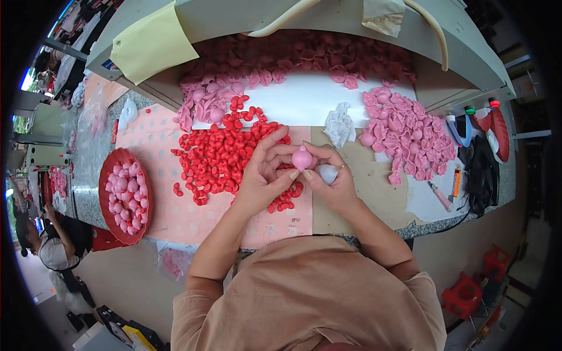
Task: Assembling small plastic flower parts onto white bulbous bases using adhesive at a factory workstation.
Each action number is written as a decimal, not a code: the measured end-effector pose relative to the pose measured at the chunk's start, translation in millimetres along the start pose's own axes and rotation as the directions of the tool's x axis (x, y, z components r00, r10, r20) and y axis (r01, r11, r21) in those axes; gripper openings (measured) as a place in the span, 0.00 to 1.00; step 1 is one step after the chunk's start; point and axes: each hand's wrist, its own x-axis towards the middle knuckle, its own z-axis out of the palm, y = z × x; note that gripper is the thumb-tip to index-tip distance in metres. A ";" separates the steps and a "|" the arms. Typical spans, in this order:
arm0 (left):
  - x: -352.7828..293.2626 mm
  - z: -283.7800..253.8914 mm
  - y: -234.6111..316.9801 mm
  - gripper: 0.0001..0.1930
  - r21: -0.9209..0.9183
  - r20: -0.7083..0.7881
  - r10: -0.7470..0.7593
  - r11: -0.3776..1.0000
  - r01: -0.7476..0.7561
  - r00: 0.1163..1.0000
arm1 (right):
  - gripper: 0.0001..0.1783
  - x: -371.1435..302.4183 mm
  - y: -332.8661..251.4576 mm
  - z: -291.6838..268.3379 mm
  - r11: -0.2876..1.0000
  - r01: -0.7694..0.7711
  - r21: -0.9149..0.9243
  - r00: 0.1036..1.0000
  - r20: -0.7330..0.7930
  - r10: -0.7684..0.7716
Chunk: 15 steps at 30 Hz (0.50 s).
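In front of my chest, a small pink ball-shaped piece with a little knob on top is pinched between both hands. My left hand is closed on its left side, thumb tip at its lower edge. My right hand touches it from the right with thumb and fingers. A small whitish rounded object, perhaps a squeeze bottle, is tucked in my right hand, partly hidden by the fingers. A heap of small glossy red pieces lies beside and beneath my left hand.
Left, a red scalloped bowl holds pink balls, some with red parts. Loose pink shell-like pieces lie at right and under the grey cabinet. A crumpled tissue, an orange cutter and a white bottle are around. A person sits far left.
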 end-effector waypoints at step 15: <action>0.8 1.9 0.3 0.36 0.020 -0.002 0.019 1.000 -0.019 1.000 | 0.24 2.4 3.0 -2.8 0.981 0.100 -0.163 0.995 0.020 -0.098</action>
